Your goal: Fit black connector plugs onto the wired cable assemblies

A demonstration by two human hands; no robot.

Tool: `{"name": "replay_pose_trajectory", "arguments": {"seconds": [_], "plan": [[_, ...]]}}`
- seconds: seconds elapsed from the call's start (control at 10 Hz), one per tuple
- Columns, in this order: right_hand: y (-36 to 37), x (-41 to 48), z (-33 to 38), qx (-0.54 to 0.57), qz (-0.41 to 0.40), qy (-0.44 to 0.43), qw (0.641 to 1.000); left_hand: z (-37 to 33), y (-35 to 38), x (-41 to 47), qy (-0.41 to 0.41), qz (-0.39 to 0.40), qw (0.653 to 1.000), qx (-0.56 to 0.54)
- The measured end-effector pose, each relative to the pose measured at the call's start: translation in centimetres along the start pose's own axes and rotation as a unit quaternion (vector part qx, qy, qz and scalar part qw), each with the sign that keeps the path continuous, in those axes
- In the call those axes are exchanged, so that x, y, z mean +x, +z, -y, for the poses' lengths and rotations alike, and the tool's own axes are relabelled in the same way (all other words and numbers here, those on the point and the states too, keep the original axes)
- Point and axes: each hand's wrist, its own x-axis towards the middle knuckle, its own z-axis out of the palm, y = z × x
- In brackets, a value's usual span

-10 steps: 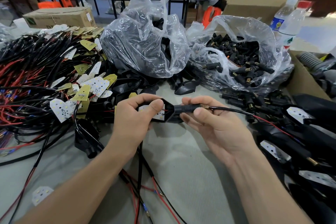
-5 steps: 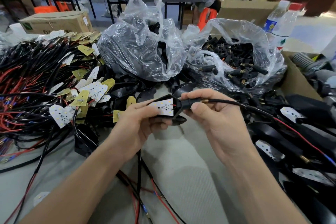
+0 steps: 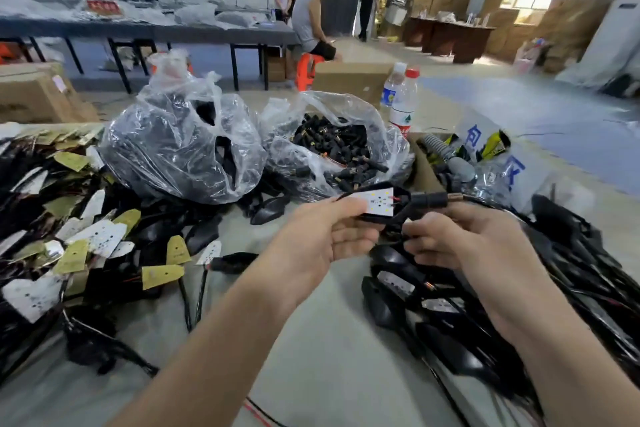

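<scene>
My left hand point(image 3: 322, 239) pinches a black housing with a white LED board point(image 3: 377, 202) on top. A black connector plug point(image 3: 431, 199) with a brass collar sits on the cable right beside the housing. My right hand point(image 3: 450, 239) is curled around the black cable just below the plug. The assembly is held above a pile of finished black pieces point(image 3: 433, 302) at the right. A clear bag of loose black plugs point(image 3: 339, 146) lies behind my hands.
A second plastic bag of black parts point(image 3: 180, 149) stands left of the plug bag. Wired boards and cables point(image 3: 69, 229) are heaped at the left. Two water bottles point(image 3: 401, 100) and a cardboard box point(image 3: 426, 166) sit at the back right. People are at a far table.
Both hands have carried the assembly up and to the right, over the right-hand pile. The view has tilted upward, showing more of the room.
</scene>
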Motion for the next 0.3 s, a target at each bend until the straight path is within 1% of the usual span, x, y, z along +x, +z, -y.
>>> {"name": "replay_pose_trajectory", "arguments": {"seconds": [0.1,0.2,0.3], "plan": [[-3.0,-0.3,-0.2,0.013,-0.055,0.086,0.995,0.8,3.7,3.2,-0.027,-0.023,0.998,-0.049],[-4.8,-0.8,-0.9,0.054,-0.015,0.179,0.982,3.0,5.4,4.8,-0.052,-0.059,0.995,-0.060],[-5.6,-2.0,-2.0,0.009,0.027,0.172,0.985,4.8,4.1,4.2,-0.032,-0.138,0.989,-0.046]]}}
